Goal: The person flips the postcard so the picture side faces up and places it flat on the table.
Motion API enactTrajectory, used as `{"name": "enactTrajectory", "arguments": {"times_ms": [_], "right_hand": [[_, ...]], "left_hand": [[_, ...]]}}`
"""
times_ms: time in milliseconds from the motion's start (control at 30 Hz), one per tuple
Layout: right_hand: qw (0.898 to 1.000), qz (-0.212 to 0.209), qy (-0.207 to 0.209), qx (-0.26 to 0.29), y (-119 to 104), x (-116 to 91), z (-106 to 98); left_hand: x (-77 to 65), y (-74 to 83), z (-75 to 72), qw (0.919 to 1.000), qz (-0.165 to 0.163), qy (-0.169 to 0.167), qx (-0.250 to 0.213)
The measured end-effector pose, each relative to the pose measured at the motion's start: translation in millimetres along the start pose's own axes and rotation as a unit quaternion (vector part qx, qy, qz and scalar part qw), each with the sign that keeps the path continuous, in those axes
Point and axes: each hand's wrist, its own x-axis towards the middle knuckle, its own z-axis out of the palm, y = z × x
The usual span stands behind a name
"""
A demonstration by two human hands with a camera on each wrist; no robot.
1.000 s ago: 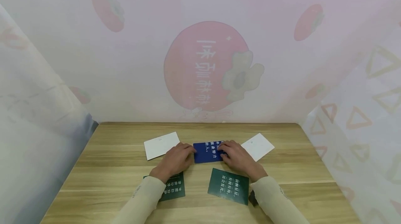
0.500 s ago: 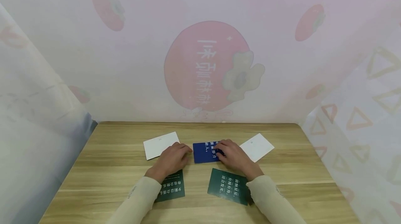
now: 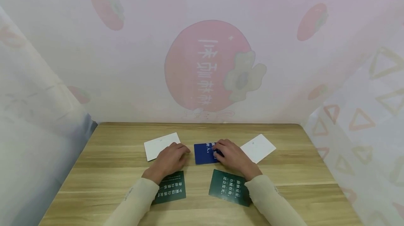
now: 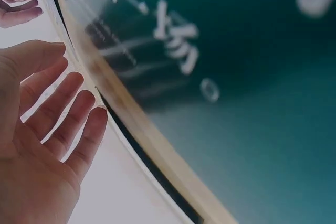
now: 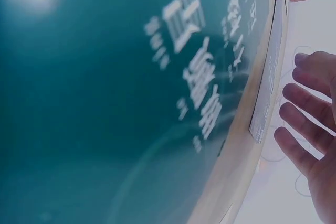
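Note:
A dark blue card (image 3: 203, 155) with white writing lies at the middle of the table. My right hand (image 3: 231, 155) is over its right part, the fingers loosely bent and slightly spread. In the right wrist view this hand (image 5: 311, 114) holds nothing, and its fingertips look raised off the table. To the left of the blue card, my left hand (image 3: 169, 159) hovers by a white card (image 3: 160, 144) and covers its near corner. The left wrist view has this hand (image 4: 50, 114) with relaxed fingers and nothing in them.
Behind my right hand lies another white card (image 3: 258, 148). Two green cards with white writing, one on the left (image 3: 173, 188) and one on the right (image 3: 225, 187), lie partly under my forearms. Printed cloth (image 3: 126, 61) stands behind the wooden table (image 3: 120, 170).
My left hand has drawn back leftward from the blue card's edge. My right hand has shifted slightly left and covers more of the blue card. The cards have stayed in place.

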Motion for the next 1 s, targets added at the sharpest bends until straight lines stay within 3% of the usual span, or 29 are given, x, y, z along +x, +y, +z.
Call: {"name": "enactTrajectory", "arguments": {"times_ms": [200, 633, 1000], "right_hand": [[1.000, 0.009, -0.010, -0.006, -3, 4, 2], [1.000, -0.022, 0.007, 0.002, -14, 15, 3], [1.000, -0.010, -0.001, -0.006, -25, 24, 5]], "left_hand": [[0.6, -1.7, -6.3, 0.9999, -0.009, -0.007, -0.001], [-5.2, -8.1, -15.7, 0.9999, -0.009, -0.010, 0.005], [-8.4, -18.4, -16.8, 0.9997, -0.018, -0.013, 0.011]]}}
